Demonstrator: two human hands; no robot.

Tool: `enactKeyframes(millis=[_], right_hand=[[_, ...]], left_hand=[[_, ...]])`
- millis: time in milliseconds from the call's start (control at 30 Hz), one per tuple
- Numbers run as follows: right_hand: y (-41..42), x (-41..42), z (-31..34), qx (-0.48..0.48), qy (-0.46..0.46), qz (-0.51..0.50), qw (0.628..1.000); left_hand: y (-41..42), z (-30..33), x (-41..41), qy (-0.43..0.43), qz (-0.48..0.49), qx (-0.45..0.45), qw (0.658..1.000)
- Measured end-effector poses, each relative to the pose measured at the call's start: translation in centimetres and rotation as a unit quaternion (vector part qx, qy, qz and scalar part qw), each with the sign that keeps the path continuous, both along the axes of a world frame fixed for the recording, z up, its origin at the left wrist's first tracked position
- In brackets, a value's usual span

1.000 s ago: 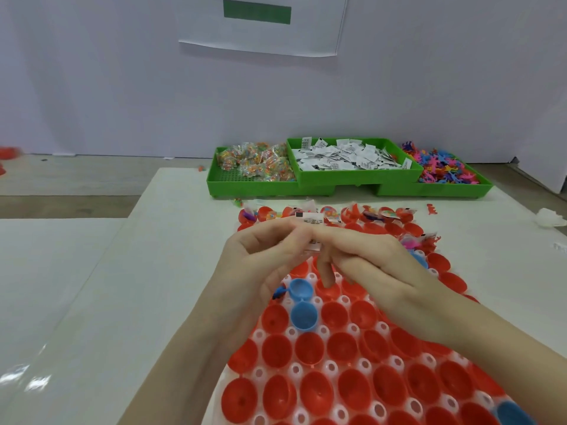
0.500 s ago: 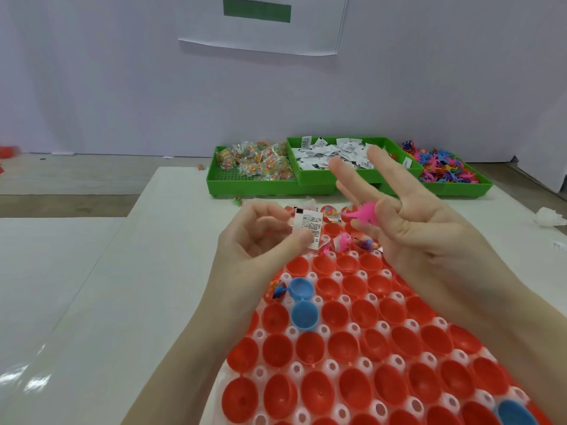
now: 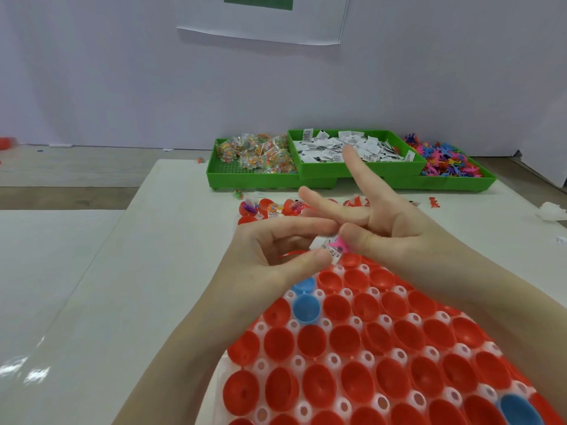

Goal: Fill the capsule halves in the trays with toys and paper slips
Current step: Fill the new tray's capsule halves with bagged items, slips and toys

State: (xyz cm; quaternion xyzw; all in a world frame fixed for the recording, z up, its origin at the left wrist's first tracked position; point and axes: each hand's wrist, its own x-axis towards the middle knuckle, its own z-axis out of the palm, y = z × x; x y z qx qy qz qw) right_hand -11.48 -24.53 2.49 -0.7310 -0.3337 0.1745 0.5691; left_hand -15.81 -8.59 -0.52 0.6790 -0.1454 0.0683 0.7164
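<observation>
Hands meet above the tray [image 3: 310,403]: left hand [image 3: 276,253] pinches the paper slip [image 3: 329,248], right hand [image 3: 389,231] the pink toy [image 3: 340,242]; best dropped together into one empty red half [image 3: 329,280].

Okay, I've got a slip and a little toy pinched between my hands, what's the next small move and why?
Probably lower both into an empty red capsule half just below. Your left hand pinches the white printed paper slip against the small pink plastic toy held by your right hand, directly above unfilled cups.
</observation>
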Motion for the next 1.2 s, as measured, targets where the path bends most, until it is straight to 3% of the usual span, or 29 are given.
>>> enactKeyframes(millis=[167, 267, 367, 500, 733, 900, 1200], right_hand=[[1.0, 0.4, -0.9, 0.002, 0.021, -0.124, 0.992], [1.0, 0.9, -0.3, -0.053, 0.037, -0.159, 0.985], [1.4, 1.3, -0.2, -0.086, 0.005, -0.154, 0.984], [1.7, 1.6, -0.5, -0.043, -0.049, -0.182, 0.981], [1.8, 1.6, -1.3, -0.006, -0.012, -0.165, 0.986], [1.9, 1.7, -1.6, -0.046, -0.055, -0.169, 0.983], [2.1, 1.8, -2.2, -0.123, -0.123, -0.144, 0.974]], left_hand=[[-0.4, -1.1, 0.6, 0.038, 0.056, -0.034, 0.997], [0.1, -1.0, 0.6, 0.043, 0.056, -0.024, 0.997], [0.5, -0.6, 0.6, 0.049, 0.055, -0.009, 0.997], [0.8, -0.6, 0.7, 0.057, 0.069, -0.004, 0.996], [0.9, -0.8, 1.0, 0.024, 0.113, 0.004, 0.993], [1.1, -0.9, 0.9, 0.027, 0.102, -0.003, 0.994], [1.5, -1.1, 1.0, 0.050, 0.077, 0.062, 0.994]])
